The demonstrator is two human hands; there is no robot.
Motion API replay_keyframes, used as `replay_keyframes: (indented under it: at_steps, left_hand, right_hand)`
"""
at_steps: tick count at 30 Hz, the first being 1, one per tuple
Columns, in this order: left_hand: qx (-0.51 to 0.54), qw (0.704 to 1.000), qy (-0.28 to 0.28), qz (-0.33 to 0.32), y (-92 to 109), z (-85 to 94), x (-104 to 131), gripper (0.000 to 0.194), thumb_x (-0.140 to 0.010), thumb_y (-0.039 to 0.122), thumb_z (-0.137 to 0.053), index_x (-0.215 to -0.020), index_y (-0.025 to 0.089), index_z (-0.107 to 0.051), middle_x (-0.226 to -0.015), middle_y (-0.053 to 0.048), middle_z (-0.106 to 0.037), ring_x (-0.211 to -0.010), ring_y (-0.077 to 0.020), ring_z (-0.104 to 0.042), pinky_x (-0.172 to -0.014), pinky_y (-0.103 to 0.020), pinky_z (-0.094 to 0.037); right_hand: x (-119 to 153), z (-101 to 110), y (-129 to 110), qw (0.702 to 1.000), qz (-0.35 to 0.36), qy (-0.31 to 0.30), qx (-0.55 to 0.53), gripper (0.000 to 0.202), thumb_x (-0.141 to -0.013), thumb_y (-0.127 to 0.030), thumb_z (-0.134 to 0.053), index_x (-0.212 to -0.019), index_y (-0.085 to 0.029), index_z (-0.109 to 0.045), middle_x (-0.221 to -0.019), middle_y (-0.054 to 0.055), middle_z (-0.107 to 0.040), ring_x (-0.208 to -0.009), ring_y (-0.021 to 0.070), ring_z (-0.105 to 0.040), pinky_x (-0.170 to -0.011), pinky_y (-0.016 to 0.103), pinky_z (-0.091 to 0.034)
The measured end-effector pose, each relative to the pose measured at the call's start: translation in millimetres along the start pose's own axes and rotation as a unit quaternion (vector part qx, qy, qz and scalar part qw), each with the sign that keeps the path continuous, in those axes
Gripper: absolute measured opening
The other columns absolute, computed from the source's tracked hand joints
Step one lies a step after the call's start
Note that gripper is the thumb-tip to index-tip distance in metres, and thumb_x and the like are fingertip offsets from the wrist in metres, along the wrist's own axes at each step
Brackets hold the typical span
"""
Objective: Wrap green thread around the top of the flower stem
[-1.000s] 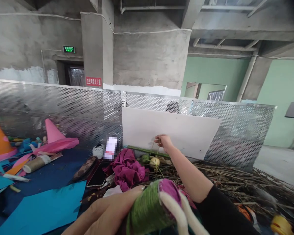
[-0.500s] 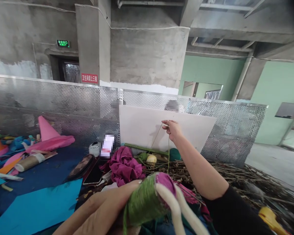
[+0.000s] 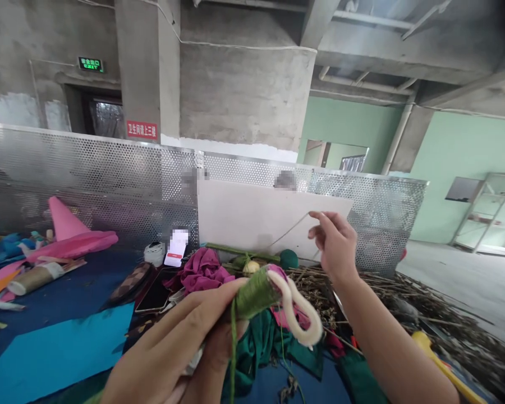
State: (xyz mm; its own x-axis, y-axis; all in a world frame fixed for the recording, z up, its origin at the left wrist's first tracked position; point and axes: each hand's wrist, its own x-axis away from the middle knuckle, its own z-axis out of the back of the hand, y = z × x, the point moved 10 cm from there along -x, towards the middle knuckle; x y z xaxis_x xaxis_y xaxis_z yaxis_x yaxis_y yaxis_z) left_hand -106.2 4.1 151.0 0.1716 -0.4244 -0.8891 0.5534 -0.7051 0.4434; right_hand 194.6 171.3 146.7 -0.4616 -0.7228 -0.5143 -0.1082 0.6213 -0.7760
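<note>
My left hand (image 3: 180,336) is closed around a roll wrapped in green yarn (image 3: 255,294). Magenta cloth shows at the roll's far end, where a loop of thick white cord (image 3: 309,335) sticks out and hangs down. A loose green strand drops from the wrapping beside my left fingers. Raised in front of the white board, my right hand (image 3: 339,247) pinches a thin strand of yarn (image 3: 291,230) between thumb and forefinger. That strand slants down to the left, toward a yellowish ball (image 3: 251,267) and a dark green ball (image 3: 289,258) behind the roll.
Behind stand a white board (image 3: 239,213) and a perforated metal panel (image 3: 88,163). Magenta cloth (image 3: 204,272), a lit phone (image 3: 177,247) and blue paper (image 3: 67,348) lie left. Dried twigs (image 3: 441,314) and a yellow-handled object (image 3: 423,342) are right; green cloth (image 3: 256,342) lies below.
My right hand has moved right and slightly down with the yarn, turning its back to me. The roll has shifted farther away, and its white cord now shows as a whole loop.
</note>
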Motion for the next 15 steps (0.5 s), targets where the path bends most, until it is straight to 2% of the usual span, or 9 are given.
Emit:
replay_keyframes:
  at_steps: [2, 4, 6, 9, 12, 13, 15]
  left_hand:
    - [0.023, 0.999, -0.032, 0.002, 5.8, -9.1, -3.6, 0.027, -0.085, 0.024, -0.063, -0.108, 0.035, -0.071, -0.103, 0.007, -0.073, -0.082, -0.0132, -0.071, -0.075, -0.014, -0.057]
    - [0.033, 0.997, -0.076, 0.009, 6.5, -21.1, -3.8, 0.028, -0.086, 0.023, -0.063, -0.111, 0.032, -0.07, -0.106, 0.004, -0.073, -0.088, -0.0148, -0.071, -0.076, -0.015, -0.057]
    - [0.043, 0.994, -0.103, 0.012, 4.6, -30.7, -2.6, 0.027, -0.087, 0.023, -0.062, -0.112, 0.029, -0.07, -0.106, 0.002, -0.073, -0.089, -0.0153, -0.071, -0.074, -0.015, -0.056]
    - [0.062, 0.992, -0.109, 0.001, 1.3, -42.2, -0.9, 0.025, -0.088, 0.024, -0.061, -0.11, 0.028, -0.071, -0.102, 0.001, -0.074, -0.086, -0.0155, -0.071, -0.069, -0.015, -0.056]
    - [0.072, 0.987, -0.145, 0.002, -3.2, -64.1, 3.0, 0.025, -0.087, 0.021, -0.061, -0.11, 0.025, -0.071, -0.101, -0.001, -0.074, -0.087, -0.016, -0.07, -0.073, -0.017, -0.056]
    - [0.077, 0.984, -0.16, 0.0, -3.3, -72.5, 4.9, 0.024, -0.087, 0.02, -0.06, -0.109, 0.024, -0.071, -0.101, -0.001, -0.074, -0.087, -0.016, -0.07, -0.075, -0.018, -0.056]
    - [0.073, 0.978, -0.193, 0.007, -5.1, -89.7, 9.8, 0.024, -0.088, 0.018, -0.057, -0.106, 0.021, -0.072, -0.102, -0.003, -0.074, -0.09, -0.0168, -0.07, -0.079, -0.02, -0.056]
  right_hand:
    - [21.2, 27.4, -2.7, 1.0, 0.007, 0.011, 0.016, 0.022, -0.074, -0.037, -0.071, -0.079, -0.019, -0.059, -0.081, 0.0, -0.069, -0.045, 0.0045, -0.053, -0.035, 0.016, -0.024]
    - [43.8, 53.2, 3.1, 0.999, -0.018, 0.002, 0.04, 0.023, -0.075, -0.038, -0.072, -0.08, -0.018, -0.062, -0.057, -0.003, -0.061, -0.04, 0.0046, -0.046, -0.036, 0.016, -0.022]
    - [67.7, 79.0, 10.1, 0.997, -0.055, -0.012, 0.061, 0.023, -0.076, -0.037, -0.073, -0.081, -0.017, -0.064, -0.052, -0.003, -0.058, -0.039, 0.005, -0.043, -0.036, 0.017, -0.021]
    - [102.5, 106.7, 17.9, 0.984, -0.119, -0.072, 0.107, 0.022, -0.08, -0.04, -0.068, -0.081, -0.019, -0.062, -0.067, 0.0, -0.064, -0.043, 0.0061, -0.045, -0.038, 0.018, -0.027]
    - [125.0, 118.3, 15.8, 0.948, -0.107, -0.171, 0.245, 0.028, -0.084, -0.045, -0.061, -0.073, -0.019, -0.062, -0.08, 0.005, -0.066, -0.058, 0.014, -0.057, -0.049, 0.025, -0.041]
    - [126.7, 124.7, 12.9, 0.929, -0.083, -0.172, 0.318, 0.028, -0.082, -0.046, -0.061, -0.072, -0.02, -0.064, -0.085, 0.006, -0.067, -0.068, 0.0184, -0.061, -0.057, 0.028, -0.045]
    - [123.6, 137.3, 2.2, 0.888, -0.021, -0.123, 0.443, 0.026, -0.079, -0.046, -0.063, -0.081, -0.021, -0.069, -0.101, 0.009, -0.067, -0.09, 0.0269, -0.063, -0.076, 0.037, -0.048]
